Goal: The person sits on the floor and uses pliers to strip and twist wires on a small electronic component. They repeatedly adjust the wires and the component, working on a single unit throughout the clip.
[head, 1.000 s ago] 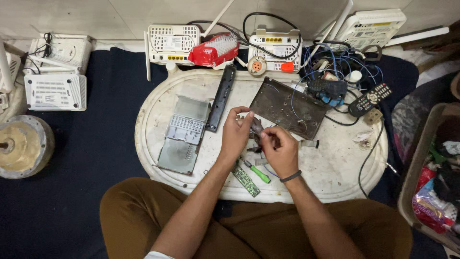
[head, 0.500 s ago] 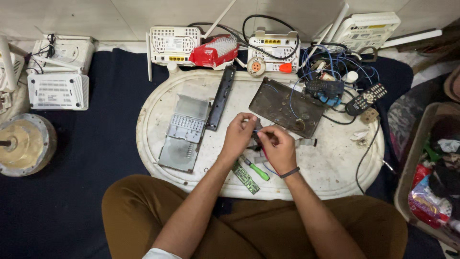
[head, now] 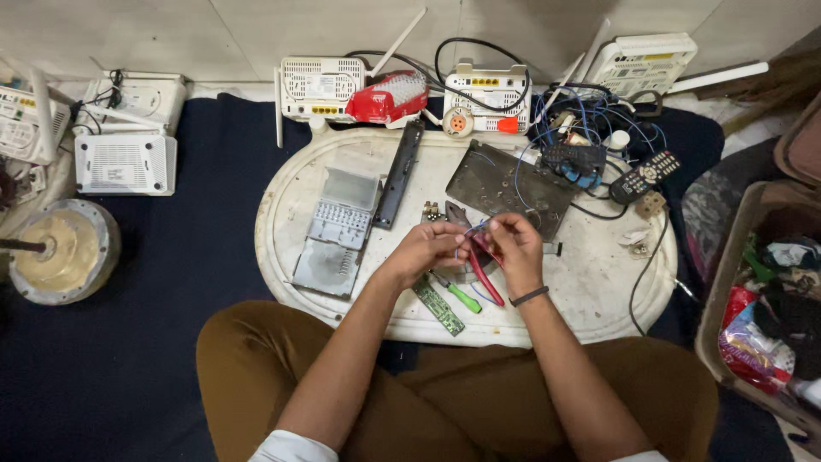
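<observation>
My left hand (head: pixel 421 250) and my right hand (head: pixel 516 245) meet over the middle of a white oval tray (head: pixel 590 282) resting on my lap. Red-handled pliers (head: pixel 487 275) run between them, the handles along my right palm and the dark jaws pointing up-left. A thin blue wire (head: pixel 479 226) spans the fingertips of both hands, and my left fingers pinch one end. A green-handled screwdriver (head: pixel 460 296) and a narrow green circuit board (head: pixel 438 306) lie just below my hands.
On the tray lie grey metal shield plates (head: pixel 338 231), a black strip (head: pixel 398 175) and a dark metal case plate (head: pixel 505 184). Routers (head: pixel 321 85), a red lamp (head: pixel 386 98), tangled cables, a remote (head: pixel 646 175) stand behind. A box of clutter (head: pixel 765 325) sits right, a metal bowl (head: pixel 60 252) left.
Both hands have risen slightly and come closer together at the fingertips. The pliers' red handles now show between them.
</observation>
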